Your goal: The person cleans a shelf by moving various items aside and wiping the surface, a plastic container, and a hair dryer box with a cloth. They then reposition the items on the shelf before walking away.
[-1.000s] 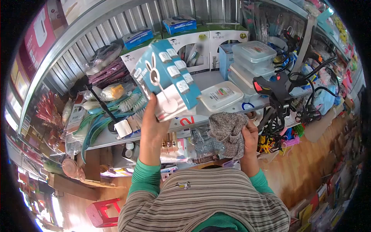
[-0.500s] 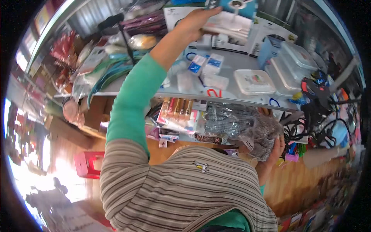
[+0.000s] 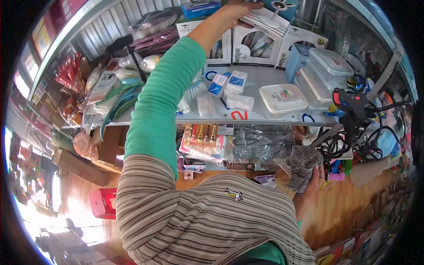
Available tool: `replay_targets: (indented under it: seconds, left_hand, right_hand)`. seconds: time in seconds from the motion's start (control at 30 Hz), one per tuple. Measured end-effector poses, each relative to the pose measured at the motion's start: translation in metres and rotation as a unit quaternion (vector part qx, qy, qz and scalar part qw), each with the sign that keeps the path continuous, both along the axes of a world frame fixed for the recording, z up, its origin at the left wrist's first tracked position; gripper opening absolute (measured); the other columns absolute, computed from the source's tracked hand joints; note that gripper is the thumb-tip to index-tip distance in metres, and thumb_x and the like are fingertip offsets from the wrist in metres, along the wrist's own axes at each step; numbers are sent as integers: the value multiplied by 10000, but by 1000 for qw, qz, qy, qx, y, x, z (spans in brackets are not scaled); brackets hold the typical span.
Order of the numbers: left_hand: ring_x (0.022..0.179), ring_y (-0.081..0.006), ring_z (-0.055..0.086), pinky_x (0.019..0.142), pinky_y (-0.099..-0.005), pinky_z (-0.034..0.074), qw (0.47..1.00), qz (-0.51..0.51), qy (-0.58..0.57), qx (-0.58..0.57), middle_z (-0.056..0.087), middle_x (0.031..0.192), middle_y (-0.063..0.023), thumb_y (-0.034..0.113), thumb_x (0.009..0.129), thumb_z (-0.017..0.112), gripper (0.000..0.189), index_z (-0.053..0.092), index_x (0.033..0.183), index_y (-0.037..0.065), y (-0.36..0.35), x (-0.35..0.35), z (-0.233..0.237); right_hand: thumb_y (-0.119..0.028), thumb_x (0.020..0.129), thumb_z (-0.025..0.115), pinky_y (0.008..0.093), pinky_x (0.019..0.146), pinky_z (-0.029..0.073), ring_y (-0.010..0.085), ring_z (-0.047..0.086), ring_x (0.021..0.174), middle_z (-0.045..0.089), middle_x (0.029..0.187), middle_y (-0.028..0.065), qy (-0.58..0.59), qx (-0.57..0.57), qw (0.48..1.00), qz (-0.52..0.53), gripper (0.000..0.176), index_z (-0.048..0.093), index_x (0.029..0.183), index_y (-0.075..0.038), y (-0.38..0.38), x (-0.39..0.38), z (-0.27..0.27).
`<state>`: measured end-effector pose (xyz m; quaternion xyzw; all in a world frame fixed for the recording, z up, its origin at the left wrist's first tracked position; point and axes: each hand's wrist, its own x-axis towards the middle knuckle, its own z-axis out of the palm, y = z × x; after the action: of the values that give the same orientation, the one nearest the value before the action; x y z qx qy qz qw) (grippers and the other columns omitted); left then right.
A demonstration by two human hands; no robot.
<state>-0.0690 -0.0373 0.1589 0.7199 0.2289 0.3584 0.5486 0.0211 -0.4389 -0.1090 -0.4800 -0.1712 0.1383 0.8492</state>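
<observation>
— Blue carton (image 3: 282, 5) at the very top, left hand (image 3: 236, 11) closed round its near end, arm stretched over the shelf (image 3: 260, 79). How do I seat it well?
— It lies on or just above the row of white window boxes (image 3: 260, 42) at the back; I cannot tell whether it touches them. I would lay it flat across two of them, not on one edge, and let go only once it rests level.
— And the right hand (image 3: 316, 179)?
— Low down, fingers wrapped about a grey knitted cloth (image 3: 304, 165), well apart from the carton. It is busy, so the left must steady the carton alone.
— Anything to mind under the arm?
— Small blue-and-white packets (image 3: 227, 81) and a flat lidded tub (image 3: 282, 97) lie just below the green sleeve (image 3: 163, 88); I would lift the elbow clear of them on the way back
</observation>
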Motion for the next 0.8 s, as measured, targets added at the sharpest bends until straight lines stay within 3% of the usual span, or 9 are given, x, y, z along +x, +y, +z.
replay_targets:
  seconds: [0.2,0.33,0.57,0.63,0.67,0.7,0.73,0.77,0.8]
  left_hand:
    - [1072,-330,451,691,-400,532,999,-31,3,6,394,1226,-205,313,795,613,594,379,1225,-24,3,28,16]
    - [1114,-329,421,806,-439,488,998,-66,-10,-8,347,1281,-187,326,793,614,628,336,1264,17,13,53,21]
    - [1146,-339,395,837,-430,476,996,-82,8,-29,299,1323,-179,356,817,579,597,350,1258,24,7,76,31]
    - [1104,-338,433,771,-427,497,997,-73,-16,-29,365,1264,-195,305,816,578,539,385,1235,26,20,83,26]
    - [1067,-312,466,790,-391,490,977,-64,-1,201,419,1219,-169,235,729,651,590,406,1233,52,56,95,16]
    - [1031,-287,500,809,-354,483,905,-51,12,422,474,1174,-142,166,642,725,667,427,1232,78,91,106,7]
    - [994,-261,533,829,-317,476,784,-33,23,619,528,1129,-115,96,555,798,761,448,1230,104,95,109,7]
    - [994,-261,533,829,-317,476,784,-36,20,620,528,1129,-115,96,555,798,761,448,1230,104,96,117,8]
    - [995,-272,533,835,-329,471,941,-81,-9,329,527,1127,-126,113,573,791,744,448,1233,103,76,120,13]
  right_hand:
    - [-102,845,483,293,814,422,165,547,891,586,985,107,-2,-17,999,-40,271,535,1065,48,-5,-5,1]
    - [-101,846,474,279,812,423,164,556,892,587,1004,112,-18,-3,1000,-12,290,526,1079,64,-12,-6,5]
    - [-97,844,470,274,794,432,163,564,880,594,1000,112,-18,16,997,-71,290,528,1074,70,-26,-1,-7]
    - [-99,845,470,272,791,434,162,567,876,596,993,111,-17,13,996,-86,288,531,1071,69,-30,-4,-6]
    - [-100,845,470,270,788,436,162,569,871,598,986,110,-16,8,996,-92,286,534,1068,68,-31,-4,-6]
    - [-100,845,470,270,788,436,162,569,871,598,986,110,-16,9,995,-97,286,534,1068,68,-31,-5,-6]
    - [-99,844,471,268,785,437,160,570,869,600,980,108,-11,22,996,-90,284,536,1066,67,-31,-5,-6]
    - [-99,843,471,265,783,439,157,571,867,601,975,106,-6,35,996,-82,283,538,1063,66,-32,-5,-5]
    - [-99,843,471,265,783,439,157,571,867,601,975,106,-6,35,996,-86,283,538,1063,66,-31,-6,-5]
